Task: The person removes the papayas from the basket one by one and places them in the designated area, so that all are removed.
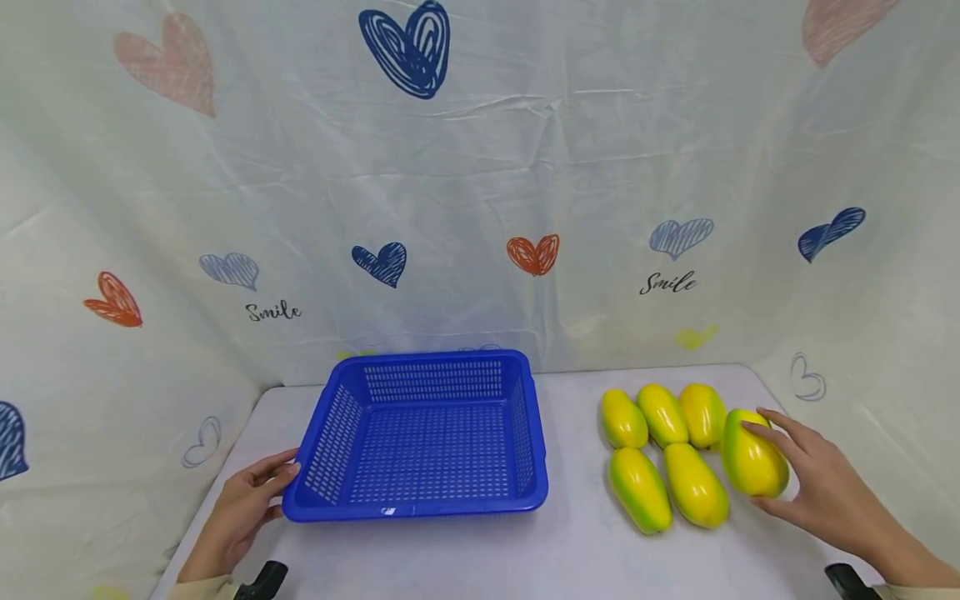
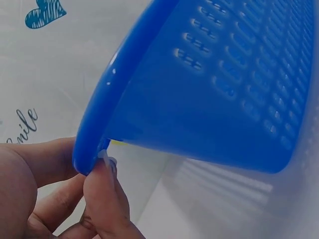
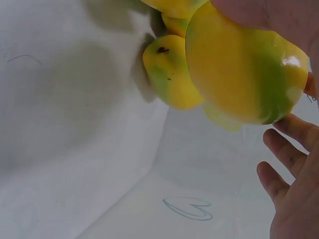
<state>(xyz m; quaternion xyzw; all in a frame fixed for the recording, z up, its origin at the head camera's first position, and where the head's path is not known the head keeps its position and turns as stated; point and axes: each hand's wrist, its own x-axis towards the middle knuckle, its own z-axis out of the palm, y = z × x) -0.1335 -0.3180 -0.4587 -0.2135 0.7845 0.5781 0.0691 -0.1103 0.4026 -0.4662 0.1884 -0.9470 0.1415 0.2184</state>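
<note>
A blue plastic basket (image 1: 431, 454) with slotted walls stands on the left half of the table. My left hand (image 1: 243, 508) pinches its near left corner; in the left wrist view the thumb and fingers (image 2: 107, 199) meet around the rim (image 2: 92, 129). At the right, my right hand (image 1: 817, 479) grips a yellow-green mango (image 1: 752, 454) between thumb and fingers. That mango (image 3: 244, 64) fills much of the right wrist view, its underside clear of the cloth. Several more mangoes (image 1: 696, 486) lie close together just left of the right hand, in two rough rows.
White cloth covers the table (image 1: 573, 533), which runs back to a hanging curtain (image 1: 465, 192) printed with hearts and "Smile". The curtain also encloses both sides. Dark wrist straps (image 1: 262, 579) show at the bottom edge.
</note>
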